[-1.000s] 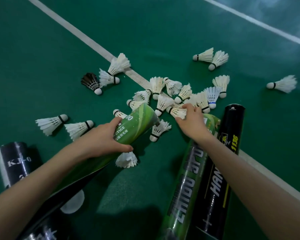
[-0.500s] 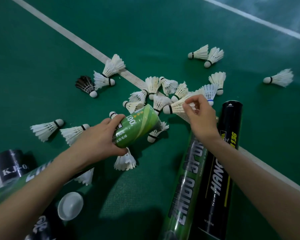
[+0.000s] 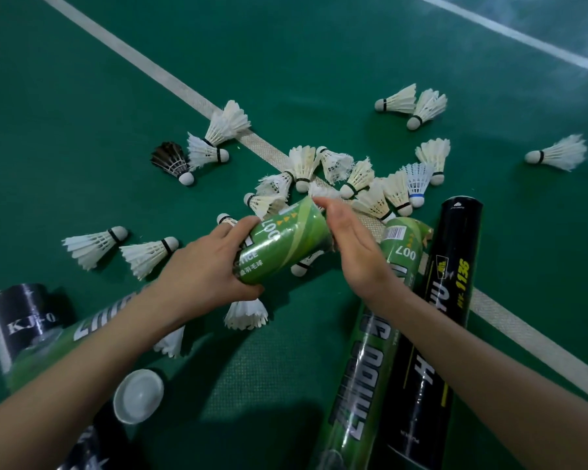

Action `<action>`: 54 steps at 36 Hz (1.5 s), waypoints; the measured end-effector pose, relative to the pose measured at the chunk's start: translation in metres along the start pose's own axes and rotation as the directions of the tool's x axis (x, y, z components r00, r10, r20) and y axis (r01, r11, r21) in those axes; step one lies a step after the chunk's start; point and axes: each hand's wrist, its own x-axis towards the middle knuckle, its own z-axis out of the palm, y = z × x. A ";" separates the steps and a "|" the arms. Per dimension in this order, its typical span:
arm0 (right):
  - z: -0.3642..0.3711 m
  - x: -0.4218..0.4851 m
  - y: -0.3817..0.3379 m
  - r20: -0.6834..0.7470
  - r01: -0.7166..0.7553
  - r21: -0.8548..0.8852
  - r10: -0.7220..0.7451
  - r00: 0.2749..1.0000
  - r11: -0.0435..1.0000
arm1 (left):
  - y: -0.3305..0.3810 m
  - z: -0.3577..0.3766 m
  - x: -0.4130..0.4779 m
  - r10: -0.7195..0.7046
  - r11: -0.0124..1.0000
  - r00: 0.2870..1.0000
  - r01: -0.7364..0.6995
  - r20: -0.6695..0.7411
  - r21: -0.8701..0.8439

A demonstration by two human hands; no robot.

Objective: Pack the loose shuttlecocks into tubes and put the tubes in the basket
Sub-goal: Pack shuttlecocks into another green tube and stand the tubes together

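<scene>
My left hand [image 3: 204,276] grips a green shuttlecock tube [image 3: 286,245] near its open end, tilted up off the floor. My right hand [image 3: 353,252] is at the tube's mouth, its fingertips pinching a white shuttlecock [image 3: 319,192]; only feather tips show there. Several loose white shuttlecocks [image 3: 357,178] lie heaped on the green floor just beyond the tube. Others are scattered left [image 3: 92,244] and far right [image 3: 557,152], and a black-feathered one [image 3: 172,159] lies at the left. No basket is in view.
A second green tube [image 3: 364,368] and a black tube [image 3: 431,334] lie side by side under my right forearm. Another black tube [image 3: 17,320] lies at the left edge, with a white cap [image 3: 138,395] near it. A white court line [image 3: 150,67] crosses the floor.
My right hand lifted a shuttlecock from the heap and carried it left to the tube's mouth. My left hand raised and tilted the tube toward it.
</scene>
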 end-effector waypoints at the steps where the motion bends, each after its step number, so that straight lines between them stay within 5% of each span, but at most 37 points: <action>1: -0.001 0.003 0.002 -0.035 -0.023 0.022 0.024 0.999 0.999 | -0.002 -0.001 0.000 -0.016 1.000 1.000 0.016 0.000 0.014; 4: -0.008 0.015 0.013 -0.139 -0.101 -0.004 0.099 0.985 0.995 | -0.012 -0.003 0.000 -0.085 0.995 0.996 0.084 0.001 0.052; 8: -0.021 0.029 0.043 -0.137 -0.282 -0.351 0.249 0.959 0.893 | -0.031 -0.004 -0.004 -0.163 0.983 0.986 0.165 -0.025 0.078; 12: -0.018 0.033 0.063 -0.091 -0.262 -0.575 0.257 0.962 0.775 | -0.043 -0.004 -0.010 -0.210 0.974 0.978 0.208 0.012 0.087; 22: -0.003 0.039 0.065 -0.122 -0.258 -0.658 0.238 0.964 0.707 | -0.054 0.000 -0.014 -0.215 0.975 0.972 0.209 0.092 0.070; 33: -0.002 0.034 0.017 -0.234 -0.125 -0.200 0.077 0.969 0.972 | -0.040 0.002 -0.014 -0.116 0.991 0.991 0.112 0.059 0.074; 39: 0.016 0.023 0.010 -0.064 -0.088 -0.168 0.078 0.995 0.982 | -0.034 0.000 -0.015 -0.088 0.994 0.996 0.086 0.020 0.069; 46: 0.022 0.015 0.013 -0.037 -0.024 -0.201 0.017 0.999 0.979 | -0.036 -0.003 -0.019 -0.086 0.995 0.996 0.086 0.006 0.046; 54: 0.041 0.018 -0.001 0.090 -0.142 0.003 0.142 0.986 0.990 | -0.033 -0.005 -0.020 -0.068 0.996 0.998 0.069 -0.014 0.064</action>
